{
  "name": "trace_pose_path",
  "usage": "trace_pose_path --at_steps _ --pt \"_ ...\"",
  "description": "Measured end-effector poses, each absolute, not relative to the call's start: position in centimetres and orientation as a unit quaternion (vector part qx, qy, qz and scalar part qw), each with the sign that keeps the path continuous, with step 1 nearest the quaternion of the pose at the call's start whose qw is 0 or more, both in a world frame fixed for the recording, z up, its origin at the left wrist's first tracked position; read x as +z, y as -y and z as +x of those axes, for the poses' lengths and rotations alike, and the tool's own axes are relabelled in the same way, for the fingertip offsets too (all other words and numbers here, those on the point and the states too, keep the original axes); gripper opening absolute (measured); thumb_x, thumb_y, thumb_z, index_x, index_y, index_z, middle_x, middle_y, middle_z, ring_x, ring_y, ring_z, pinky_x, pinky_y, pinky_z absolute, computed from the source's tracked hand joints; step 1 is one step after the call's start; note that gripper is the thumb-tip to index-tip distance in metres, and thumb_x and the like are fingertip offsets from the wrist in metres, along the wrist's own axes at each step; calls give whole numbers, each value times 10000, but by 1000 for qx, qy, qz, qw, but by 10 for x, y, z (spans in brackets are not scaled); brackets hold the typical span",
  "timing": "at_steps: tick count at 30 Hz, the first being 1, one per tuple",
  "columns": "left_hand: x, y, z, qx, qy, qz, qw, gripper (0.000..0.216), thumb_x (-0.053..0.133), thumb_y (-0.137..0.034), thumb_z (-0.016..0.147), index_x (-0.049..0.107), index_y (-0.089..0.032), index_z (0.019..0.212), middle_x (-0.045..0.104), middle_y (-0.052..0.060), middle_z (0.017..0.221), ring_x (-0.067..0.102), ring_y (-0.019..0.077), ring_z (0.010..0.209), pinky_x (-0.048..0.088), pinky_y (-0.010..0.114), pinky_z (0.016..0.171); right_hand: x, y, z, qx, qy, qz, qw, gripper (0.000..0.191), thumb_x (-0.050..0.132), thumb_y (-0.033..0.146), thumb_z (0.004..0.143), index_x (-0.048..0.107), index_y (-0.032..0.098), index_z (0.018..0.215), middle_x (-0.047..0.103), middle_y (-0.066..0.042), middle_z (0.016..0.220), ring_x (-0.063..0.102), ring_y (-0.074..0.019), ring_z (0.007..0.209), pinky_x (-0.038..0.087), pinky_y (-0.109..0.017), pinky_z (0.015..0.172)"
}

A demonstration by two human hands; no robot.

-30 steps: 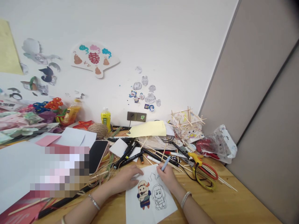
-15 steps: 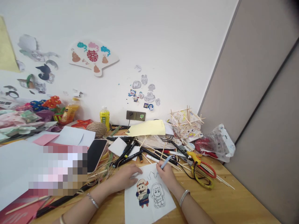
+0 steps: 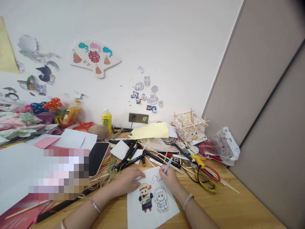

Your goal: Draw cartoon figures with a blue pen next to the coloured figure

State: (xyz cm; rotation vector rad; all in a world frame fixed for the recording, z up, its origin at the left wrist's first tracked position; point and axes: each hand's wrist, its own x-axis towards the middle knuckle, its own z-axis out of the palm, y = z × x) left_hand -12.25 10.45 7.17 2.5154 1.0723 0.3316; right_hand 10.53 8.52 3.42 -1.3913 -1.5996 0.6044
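Note:
A white sheet of paper [image 3: 137,218] lies on the wooden table in front of me. It bears a coloured cartoon figure [image 3: 145,197], an outlined figure [image 3: 161,199] beside it and a few zigzag lines above. My right hand [image 3: 169,178] grips a light blue pen [image 3: 168,165] over the paper's upper right part; the tip is hidden behind the fingers. My left hand [image 3: 130,182] rests flat on the paper's upper left edge, fingers apart and holding nothing.
Markers [image 3: 133,156] and wooden sticks lie scattered beyond the paper. Scissors [image 3: 206,178] sit to the right, near a stick-and-paper lantern [image 3: 190,127]. A phone [image 3: 98,159], twine ball [image 3: 98,132] and yellow bottle [image 3: 106,120] stand or lie to the left. A wall rises behind.
The pen has tilted slightly more upright in my right hand, its top shifting a little to the left. My left hand and the paper stay in place.

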Motion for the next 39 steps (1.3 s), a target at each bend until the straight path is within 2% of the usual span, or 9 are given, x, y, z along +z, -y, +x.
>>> trace_pose_path --at_steps 5,16,21,26,31,39 --pt "73 -104 -122 109 -386 897 186 375 514 -224 729 632 -253 1084 627 41 1071 572 229 989 425 300 855 37 -84 105 224 654 -563 453 298 419 304 783 236 222 563 261 68 529 299 -108 528 228 -242 521" --pt "70 -105 -122 112 -384 898 182 370 503 -245 733 635 -259 1078 624 41 1056 576 216 963 428 293 840 38 -85 105 217 665 -572 429 279 434 322 812 356 209 569 352 61 509 374 -120 523 260 -244 530" --pt "72 -104 -121 112 -384 898 183 366 508 -237 732 637 -254 1074 623 46 1055 576 222 976 427 302 840 37 -86 106 208 656 -584 430 302 418 324 819 304 218 560 321 67 499 344 -113 498 238 -238 499" --pt "71 -105 -122 107 -388 898 179 365 516 -235 729 640 -256 1072 627 42 1048 580 226 969 424 301 834 37 -86 106 215 663 -572 434 290 436 320 811 330 214 563 337 66 499 366 -115 510 256 -239 521" --pt "69 -106 -122 112 -382 899 182 363 514 -238 733 635 -259 1074 624 37 1055 574 220 984 423 290 836 35 -87 106 206 654 -578 443 315 427 317 803 247 222 562 270 71 504 312 -107 502 214 -234 490" --pt "76 -102 -120 97 -390 899 176 368 512 -226 731 635 -251 1077 627 42 1050 578 228 982 427 299 835 37 -86 106 200 659 -571 447 308 420 309 795 241 222 560 268 70 510 307 -106 509 222 -233 494"
